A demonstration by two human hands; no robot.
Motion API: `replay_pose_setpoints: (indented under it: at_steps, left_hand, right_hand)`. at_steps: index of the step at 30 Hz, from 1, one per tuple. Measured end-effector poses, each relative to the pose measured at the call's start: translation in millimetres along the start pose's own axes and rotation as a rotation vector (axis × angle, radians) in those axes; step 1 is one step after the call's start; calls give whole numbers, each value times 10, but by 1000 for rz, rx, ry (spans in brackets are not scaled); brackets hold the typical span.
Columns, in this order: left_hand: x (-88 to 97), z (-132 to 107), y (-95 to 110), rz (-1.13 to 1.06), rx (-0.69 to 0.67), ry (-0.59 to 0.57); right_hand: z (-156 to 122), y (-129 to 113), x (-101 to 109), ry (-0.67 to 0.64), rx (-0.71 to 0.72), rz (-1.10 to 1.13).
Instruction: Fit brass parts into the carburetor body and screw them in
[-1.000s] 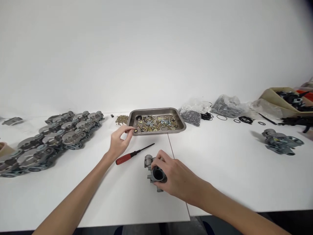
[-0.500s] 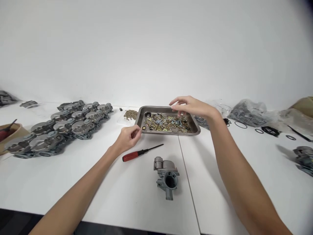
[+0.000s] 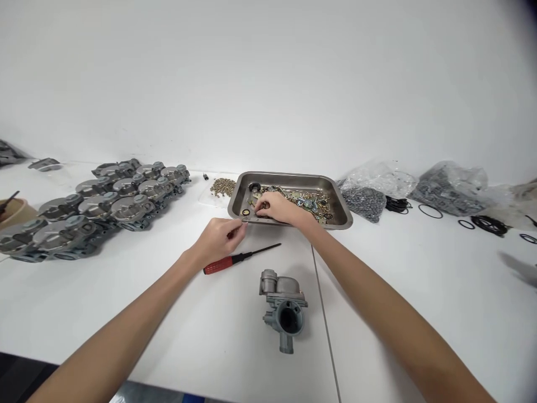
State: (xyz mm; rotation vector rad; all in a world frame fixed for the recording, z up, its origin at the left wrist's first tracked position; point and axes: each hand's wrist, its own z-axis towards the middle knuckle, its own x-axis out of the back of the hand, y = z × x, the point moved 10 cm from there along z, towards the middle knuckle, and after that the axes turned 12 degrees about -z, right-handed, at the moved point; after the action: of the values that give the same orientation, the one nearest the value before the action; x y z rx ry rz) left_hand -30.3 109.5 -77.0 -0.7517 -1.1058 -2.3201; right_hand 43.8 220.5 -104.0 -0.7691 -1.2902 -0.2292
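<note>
My right hand [image 3: 274,207] reaches into the metal tray [image 3: 342,218], fingers bent down among small screws and brass parts [image 3: 314,204]; its fingertips are partly hidden. At the tray's front left corner, my left hand [image 3: 220,238] is closed in a pinch, and anything between thumb and finger is too small to name. A screwdriver [image 3: 220,265] with a red handle lies just below the left hand, its tip pointing right. Nearer to me, a grey carburetor [image 3: 285,308] stands on the white table, its round bore facing me.
Rows of carburetors [image 3: 96,207] fill the left side. Small brass pieces [image 3: 222,186] lie left of the tray. To the right are a bag of grey parts [image 3: 364,201], another plastic bag [image 3: 448,187] and black rubber rings [image 3: 489,225]. A tan container [image 3: 20,215] stands far left.
My right hand has come down and left from above the tray into its contents. My left hand stays pinched near the tray corner. The view has shifted slightly.
</note>
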Motion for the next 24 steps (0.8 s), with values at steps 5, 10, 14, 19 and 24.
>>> replay_pose_setpoints:
  at_steps: [5, 10, 14, 19, 24]
  left_hand:
    - [-22, -15, -35, 6, 2, 1]
    - [-32, -25, -45, 12, 9, -1]
    - [-52, -33, -71, 12, 14, -7]
    - [-60, -37, -124, 2, 48, -12]
    - [-49, -30, -99, -7, 49, -12]
  right_hand:
    - [-10, 34, -5, 9, -5, 39]
    - [-2, 110, -12, 60, -31, 77]
    - [0, 164, -17, 83, -45, 94]
    - [-16, 170, -14, 105, -46, 113]
    - [-20, 136, 62, 155, -29, 58]
